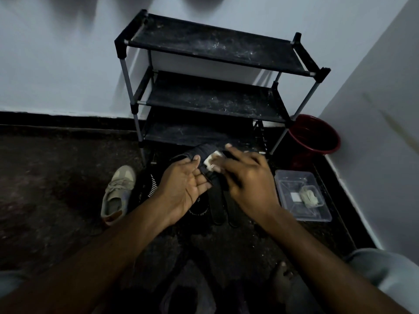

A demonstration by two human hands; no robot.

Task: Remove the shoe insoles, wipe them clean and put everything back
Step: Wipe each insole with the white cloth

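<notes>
Lying on left hand [183, 184] fingers [201, 178], insole [204, 151] under wipe [212, 160] in right hand [247, 180]

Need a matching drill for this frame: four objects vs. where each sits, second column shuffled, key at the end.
Things
1. dark insole
2. white wipe
3. beige sneaker
4. red bucket

Places
A. on the floor, left of the left hand
B. in the right hand, against the insole
C. on the floor in the corner, right of the shoe rack
D. held up in the left hand, in front of the rack's bottom shelf

Pairs: 1-D, 2-B, 3-A, 4-C
</notes>
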